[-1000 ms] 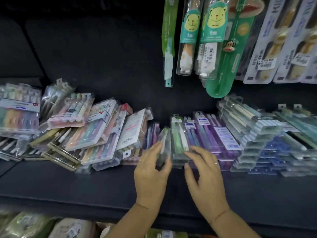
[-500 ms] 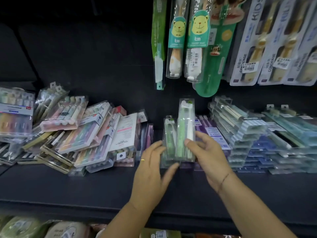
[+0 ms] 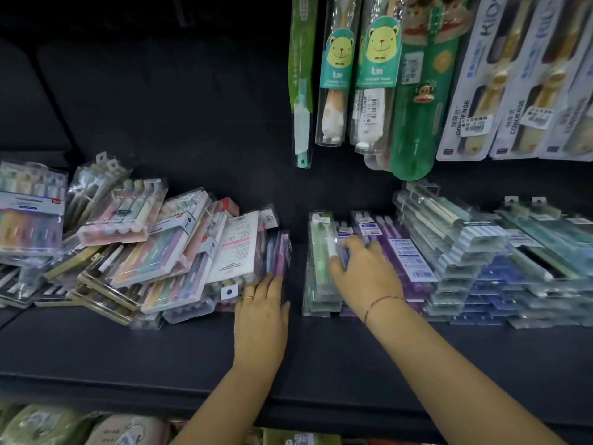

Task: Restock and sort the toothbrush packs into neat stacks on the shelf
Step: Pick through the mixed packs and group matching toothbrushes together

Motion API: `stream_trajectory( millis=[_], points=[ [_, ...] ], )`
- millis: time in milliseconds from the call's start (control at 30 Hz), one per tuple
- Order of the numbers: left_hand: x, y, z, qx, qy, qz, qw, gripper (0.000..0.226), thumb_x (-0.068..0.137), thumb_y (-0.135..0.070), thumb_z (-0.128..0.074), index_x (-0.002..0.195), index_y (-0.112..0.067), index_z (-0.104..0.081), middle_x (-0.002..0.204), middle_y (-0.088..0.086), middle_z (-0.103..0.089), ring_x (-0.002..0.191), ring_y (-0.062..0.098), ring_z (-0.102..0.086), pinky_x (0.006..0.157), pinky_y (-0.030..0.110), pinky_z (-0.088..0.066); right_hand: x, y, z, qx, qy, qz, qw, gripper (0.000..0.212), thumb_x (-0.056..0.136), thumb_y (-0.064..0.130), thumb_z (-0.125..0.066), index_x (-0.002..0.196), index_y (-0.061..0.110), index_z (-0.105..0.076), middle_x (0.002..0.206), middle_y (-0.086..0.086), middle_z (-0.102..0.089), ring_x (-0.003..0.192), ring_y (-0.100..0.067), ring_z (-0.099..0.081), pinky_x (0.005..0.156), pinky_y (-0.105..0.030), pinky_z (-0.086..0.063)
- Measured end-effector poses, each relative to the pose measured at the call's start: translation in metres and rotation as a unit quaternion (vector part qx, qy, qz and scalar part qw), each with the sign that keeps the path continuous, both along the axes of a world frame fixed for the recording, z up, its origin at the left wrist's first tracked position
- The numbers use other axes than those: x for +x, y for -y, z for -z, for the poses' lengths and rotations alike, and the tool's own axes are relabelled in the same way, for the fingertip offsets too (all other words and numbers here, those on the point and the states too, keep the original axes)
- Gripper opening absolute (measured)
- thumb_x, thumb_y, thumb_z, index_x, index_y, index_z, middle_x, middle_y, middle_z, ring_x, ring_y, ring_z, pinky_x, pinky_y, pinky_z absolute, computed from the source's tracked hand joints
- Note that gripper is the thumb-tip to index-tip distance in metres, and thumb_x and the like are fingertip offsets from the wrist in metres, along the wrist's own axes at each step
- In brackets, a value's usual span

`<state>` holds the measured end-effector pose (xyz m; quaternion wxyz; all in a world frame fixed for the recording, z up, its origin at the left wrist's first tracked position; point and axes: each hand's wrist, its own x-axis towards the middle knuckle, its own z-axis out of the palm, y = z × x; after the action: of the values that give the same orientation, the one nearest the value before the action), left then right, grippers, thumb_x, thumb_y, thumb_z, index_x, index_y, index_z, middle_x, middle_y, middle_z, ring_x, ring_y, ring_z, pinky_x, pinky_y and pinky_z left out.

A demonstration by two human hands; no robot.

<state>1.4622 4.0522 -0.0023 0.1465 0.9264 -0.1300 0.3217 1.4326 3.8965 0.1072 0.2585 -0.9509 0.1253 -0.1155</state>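
A small stack of green toothbrush packs (image 3: 318, 268) lies on the dark shelf (image 3: 160, 354) at the centre. Right beside it is a stack of purple packs (image 3: 404, 252). My right hand (image 3: 364, 274) rests on the purple stack, its thumb against the side of the top green pack. My left hand (image 3: 261, 313) lies flat on the shelf, fingertips touching the near end of a purple pack (image 3: 278, 252) that stands on edge against a messy pile of pastel multi-packs (image 3: 154, 252). Neither hand holds anything.
Tidy stacks of clear, blue and teal packs (image 3: 481, 252) fill the shelf's right side. Children's toothbrushes hang above on pegs (image 3: 378, 81). More pastel packs (image 3: 32, 216) lean at the far left. The lower shelf holds bagged goods (image 3: 48, 425).
My right hand laid the raised green pack down on the green stack and moved onto the purple stack. My left hand left the green stack and shifted left to the pack on edge.
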Motion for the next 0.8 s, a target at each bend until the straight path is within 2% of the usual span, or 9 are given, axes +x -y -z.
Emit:
stream_trajectory(
  millis=[100,200,333,433,500,567,667,700,800],
  points=[
    [-0.002,-0.002,-0.002,-0.018,0.008,0.015,1.000,0.056,0.054,-0.015,-0.095,0.106,-0.010,-0.072,0.107,0.001,-0.073,0.094,0.027,-0.068,0.072,0.042,-0.054,-0.004,0.000,-0.001,0.013,0.012,-0.001,1.000,0.038,0.100,0.033,-0.044,0.135,0.018,-0.044,0.130,-0.011,-0.043,0.086,-0.028,-0.049,0.070,-0.032,-0.041],
    [-0.004,0.000,-0.002,-0.032,0.004,0.024,0.999,0.050,0.060,-0.019,-0.093,0.105,-0.011,-0.072,0.103,0.001,-0.072,0.094,0.026,-0.062,0.074,0.041,-0.054,-0.016,0.004,0.004,0.038,0.061,-0.008,0.997,0.042,0.099,0.034,-0.049,0.138,0.020,-0.042,0.129,-0.005,-0.044,0.098,-0.027,-0.055,0.079,-0.034,-0.046],
    [-0.008,0.004,-0.007,-0.061,0.020,-0.002,0.998,0.034,0.069,-0.016,-0.087,0.097,-0.007,-0.071,0.084,0.006,-0.062,0.084,0.029,-0.057,0.071,0.038,-0.054,-0.045,0.006,0.022,0.109,0.138,-0.029,0.984,0.035,0.096,0.030,-0.055,0.130,0.025,-0.048,0.115,0.005,-0.049,0.078,-0.006,-0.052,0.075,-0.026,-0.045],
    [-0.013,0.006,-0.013,-0.100,0.023,-0.012,0.995,0.023,0.071,-0.014,-0.084,0.089,-0.008,-0.073,0.076,0.005,-0.064,0.077,0.030,-0.059,0.064,0.038,-0.052,-0.062,0.007,0.041,0.163,0.167,-0.033,0.972,0.029,0.093,0.023,-0.059,0.120,0.030,-0.052,0.102,0.011,-0.053,0.067,-0.005,-0.052,0.067,-0.019,-0.043],
    [-0.019,0.008,-0.020,-0.180,0.006,-0.017,0.983,0.012,0.077,-0.016,-0.078,0.087,-0.013,-0.071,0.075,0.000,-0.062,0.074,0.024,-0.056,0.064,0.035,-0.048,-0.070,0.005,0.050,0.200,0.174,-0.032,0.964,0.028,0.091,0.017,-0.062,0.112,0.034,-0.053,0.095,0.011,-0.055,0.066,-0.008,-0.053,0.066,-0.020,-0.044],
    [-0.029,0.011,-0.033,-0.309,-0.024,-0.020,0.950,0.005,0.084,-0.016,-0.071,0.087,-0.018,-0.069,0.081,-0.003,-0.059,0.071,0.015,-0.054,0.065,0.028,-0.046,-0.078,0.003,0.057,0.231,0.174,-0.034,0.957,0.032,0.090,0.012,-0.063,0.106,0.038,-0.053,0.093,0.010,-0.056,0.067,-0.008,-0.053,0.064,-0.016,-0.044],
    [-0.047,0.014,-0.050,-0.491,-0.045,-0.005,0.870,0.014,0.088,-0.011,-0.068,0.084,-0.024,-0.065,0.089,0.001,-0.058,0.071,0.009,-0.056,0.064,0.015,-0.047,-0.088,-0.002,0.064,0.274,0.160,-0.043,0.947,0.036,0.089,0.009,-0.063,0.101,0.041,-0.053,0.093,0.008,-0.058,0.067,-0.008,-0.053,0.062,-0.012,-0.044],
    [-0.052,0.013,-0.056,-0.537,-0.050,-0.003,0.842,0.014,0.089,-0.011,-0.067,0.084,-0.024,-0.065,0.090,0.005,-0.060,0.072,0.010,-0.058,0.063,0.015,-0.049,-0.090,-0.004,0.066,0.288,0.156,-0.046,0.944,0.036,0.089,0.008,-0.064,0.100,0.041,-0.054,0.093,0.007,-0.058,0.066,-0.008,-0.053,0.061,-0.011,-0.044],
    [-0.065,0.010,-0.068,-0.649,-0.068,-0.003,0.758,0.002,0.093,-0.015,-0.063,0.093,-0.015,-0.065,0.090,0.016,-0.063,0.072,0.034,-0.062,0.050,0.015,-0.049,-0.096,-0.010,0.070,0.324,0.149,-0.056,0.933,0.033,0.088,0.006,-0.065,0.100,0.036,-0.059,0.091,0.006,-0.060,0.061,-0.007,-0.050,0.060,-0.011,-0.043]
  ],
)
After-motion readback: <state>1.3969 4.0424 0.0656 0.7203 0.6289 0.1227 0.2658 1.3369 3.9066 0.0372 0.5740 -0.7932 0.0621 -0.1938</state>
